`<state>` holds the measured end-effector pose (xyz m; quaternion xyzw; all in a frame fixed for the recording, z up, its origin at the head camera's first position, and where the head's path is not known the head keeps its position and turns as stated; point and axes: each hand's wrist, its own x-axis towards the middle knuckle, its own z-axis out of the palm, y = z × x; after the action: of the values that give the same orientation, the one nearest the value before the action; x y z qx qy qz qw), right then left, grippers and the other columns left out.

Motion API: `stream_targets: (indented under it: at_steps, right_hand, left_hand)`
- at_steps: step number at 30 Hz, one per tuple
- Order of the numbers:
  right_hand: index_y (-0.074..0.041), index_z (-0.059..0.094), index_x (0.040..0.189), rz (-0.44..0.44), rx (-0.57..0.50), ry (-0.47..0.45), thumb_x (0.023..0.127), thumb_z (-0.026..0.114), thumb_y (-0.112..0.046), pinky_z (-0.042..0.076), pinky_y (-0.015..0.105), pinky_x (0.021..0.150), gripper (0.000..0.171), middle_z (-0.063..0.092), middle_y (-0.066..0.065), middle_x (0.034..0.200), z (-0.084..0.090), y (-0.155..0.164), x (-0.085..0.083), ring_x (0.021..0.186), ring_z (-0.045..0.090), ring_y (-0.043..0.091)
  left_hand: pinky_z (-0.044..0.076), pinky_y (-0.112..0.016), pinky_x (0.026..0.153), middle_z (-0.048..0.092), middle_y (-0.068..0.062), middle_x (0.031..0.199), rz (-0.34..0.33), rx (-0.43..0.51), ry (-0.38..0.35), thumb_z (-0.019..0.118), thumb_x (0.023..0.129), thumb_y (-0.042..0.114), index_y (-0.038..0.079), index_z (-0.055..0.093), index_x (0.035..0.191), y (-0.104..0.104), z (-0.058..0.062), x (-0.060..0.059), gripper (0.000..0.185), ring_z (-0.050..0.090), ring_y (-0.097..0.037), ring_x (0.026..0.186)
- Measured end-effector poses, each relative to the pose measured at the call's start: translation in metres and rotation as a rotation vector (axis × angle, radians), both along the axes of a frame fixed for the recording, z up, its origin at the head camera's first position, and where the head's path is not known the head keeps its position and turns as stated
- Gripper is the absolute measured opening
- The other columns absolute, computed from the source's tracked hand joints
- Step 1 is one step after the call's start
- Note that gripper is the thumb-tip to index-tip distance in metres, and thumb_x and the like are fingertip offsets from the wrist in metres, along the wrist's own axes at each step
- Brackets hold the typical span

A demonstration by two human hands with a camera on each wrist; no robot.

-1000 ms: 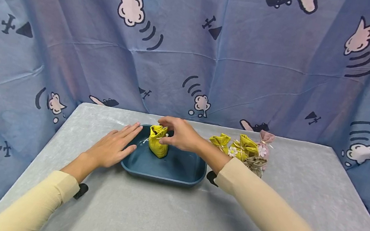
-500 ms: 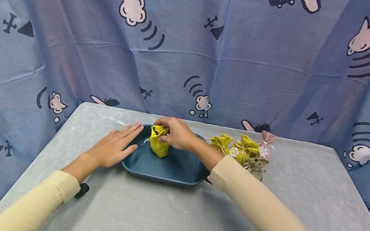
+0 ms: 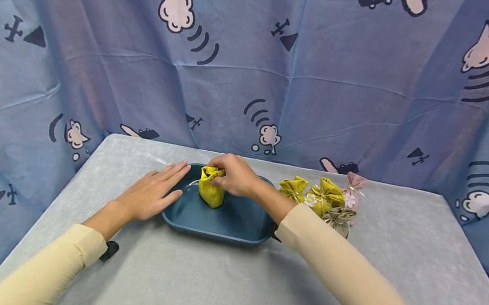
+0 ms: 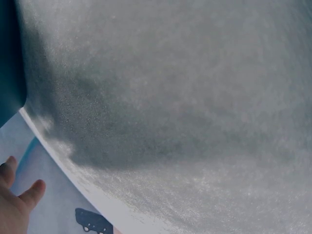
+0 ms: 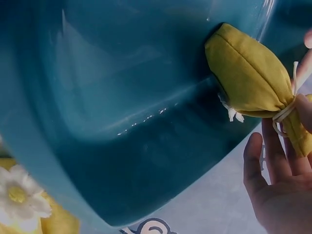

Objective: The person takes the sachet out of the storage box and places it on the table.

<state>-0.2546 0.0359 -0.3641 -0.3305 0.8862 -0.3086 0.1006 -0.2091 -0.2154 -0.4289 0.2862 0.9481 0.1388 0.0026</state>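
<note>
A yellow drawstring pouch (image 3: 211, 193) stands upright in the left half of a blue tray (image 3: 219, 235). My right hand (image 3: 236, 176) pinches the pouch's gathered neck between thumb and fingers. In the right wrist view the same pouch (image 5: 248, 70) shows its cord and a bit of a white flower, and the right hand (image 5: 287, 195) is at its neck. My left hand (image 3: 153, 192) lies with straight fingers along the tray's left rim. Part of the left hand (image 4: 17, 204) shows at the lower left of the left wrist view.
Right of the tray sits a cluster: two yellow pouches (image 3: 327, 194), a brownish one (image 3: 339, 219) and a pink one (image 3: 355, 185). A patterned blue curtain (image 3: 240, 44) hangs behind the grey table (image 3: 190, 279).
My right hand moved slightly left, and its fingers closed from beside the pouch onto its neck. The left hand stays at the tray rim.
</note>
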Motion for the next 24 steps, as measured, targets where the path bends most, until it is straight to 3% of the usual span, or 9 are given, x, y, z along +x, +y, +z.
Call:
stream_targets:
  at_steps: [12, 19, 24]
  right_hand:
    - [-0.003, 0.076, 0.108, -0.013, -0.047, 0.004, 0.086, 0.076, 0.0, 0.056, 0.026, 0.08, 0.022, 0.074, 0.006, 0.103, 0.005, 0.012, 0.0, 0.093, 0.067, 0.017]
    - [-0.002, 0.076, 0.109, -0.019, -0.063, 0.008, 0.086, 0.076, -0.001, 0.052, 0.026, 0.088, 0.023, 0.075, 0.006, 0.103, 0.015, 0.023, 0.001, 0.094, 0.068, 0.016]
    - [-0.002, 0.076, 0.107, -0.008, -0.083, 0.027, 0.086, 0.077, -0.002, 0.052, 0.027, 0.086, 0.022, 0.076, 0.006, 0.101, 0.025, 0.033, 0.002, 0.092, 0.069, 0.016]
  left_hand:
    - [0.03, -0.059, 0.111, 0.014, -0.003, 0.166, -0.001, -0.01, -0.01, 0.043, 0.106, 0.036, 0.014, 0.017, 0.161, 0.001, 0.001, -0.001, 0.064, 0.026, -0.033, 0.148]
    - [0.03, -0.059, 0.111, 0.016, -0.005, 0.166, -0.002, -0.01, -0.006, 0.044, 0.106, 0.036, 0.012, 0.02, 0.16, 0.002, 0.001, -0.001, 0.064, 0.026, -0.034, 0.148]
    - [0.03, -0.059, 0.111, 0.016, -0.005, 0.166, -0.002, -0.015, -0.002, 0.043, 0.106, 0.037, 0.012, 0.019, 0.161, 0.001, 0.0, 0.0, 0.065, 0.026, -0.034, 0.148]
